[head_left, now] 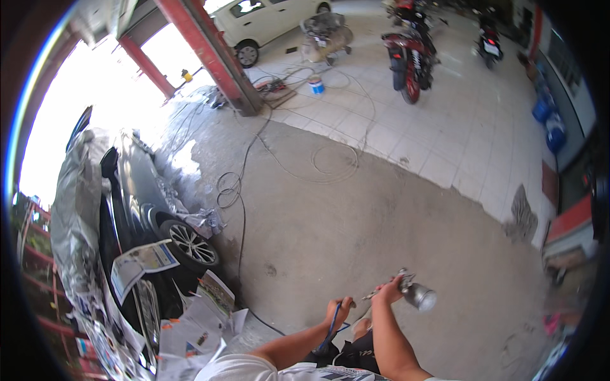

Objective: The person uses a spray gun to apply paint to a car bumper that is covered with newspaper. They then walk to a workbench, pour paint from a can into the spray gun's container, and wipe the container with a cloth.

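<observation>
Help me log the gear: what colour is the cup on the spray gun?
The cup is silver-grey; it shows best in the head view.

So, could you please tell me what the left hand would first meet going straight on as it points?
Probably the right hand, gripping the spray gun, though depth is unclear.

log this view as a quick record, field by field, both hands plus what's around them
left hand: closed on a blue hose
right hand: holding a spray gun with a metallic cup
left side: dark car, partly covered by grey sheeting and printed paper
floor: grey concrete near the person, white tiles beyond
background: white car, red-and-black motorcycle, blue-and-white bucket
right edge: blue containers by the wall
</observation>
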Demonstrator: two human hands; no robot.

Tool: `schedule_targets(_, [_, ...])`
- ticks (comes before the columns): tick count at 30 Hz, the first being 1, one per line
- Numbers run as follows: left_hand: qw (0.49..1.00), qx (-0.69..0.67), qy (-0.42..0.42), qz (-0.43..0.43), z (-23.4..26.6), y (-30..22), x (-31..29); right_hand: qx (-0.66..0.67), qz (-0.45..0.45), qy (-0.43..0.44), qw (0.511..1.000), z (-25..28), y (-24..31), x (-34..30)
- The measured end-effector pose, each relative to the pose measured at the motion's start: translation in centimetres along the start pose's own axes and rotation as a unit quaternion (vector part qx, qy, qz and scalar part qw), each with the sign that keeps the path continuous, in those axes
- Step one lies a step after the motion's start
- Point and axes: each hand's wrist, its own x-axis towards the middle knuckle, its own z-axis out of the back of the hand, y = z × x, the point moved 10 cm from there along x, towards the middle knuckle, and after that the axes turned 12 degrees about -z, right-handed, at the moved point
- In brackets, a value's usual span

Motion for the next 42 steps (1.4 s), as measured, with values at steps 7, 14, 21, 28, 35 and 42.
schedule_targets(7, [0.943, 0.183, -0.004, -0.278, -10.6, -16.7, 22.3, -0.001, 0.201, 0.076, 0.977, -13.3, 30.9, 7.7])
schedule_targets(14, [0.835, 0.446, 0.211, -0.242, -26.0, -23.1, 36.4, -0.093, 0.403, -0.001, 0.910, -8.4, 61.6, 21.8])
schedule_targets(21, [0.635, 0.608, 0.470, -0.077, -39.4, -22.3, 47.9, -0.286, 0.435, -0.237, 0.820, 1.6, 70.0, 24.8])
schedule_targets(28, [0.798, 0.398, 0.428, -0.143, -58.1, -44.2, 73.6, -0.402, 0.313, -0.292, 0.810, -8.1, 76.3, 31.9])
schedule_targets(35, [0.939, 0.068, 0.321, 0.103, -65.3, -59.9, 89.2, -0.453, 0.368, -0.145, 0.799, -40.3, 100.3, 47.7])
schedule_targets(42, [0.962, 0.096, 0.228, 0.115, -73.7, -69.2, 99.6, -0.380, 0.611, 0.026, 0.694, -86.0, 130.6, 53.3])
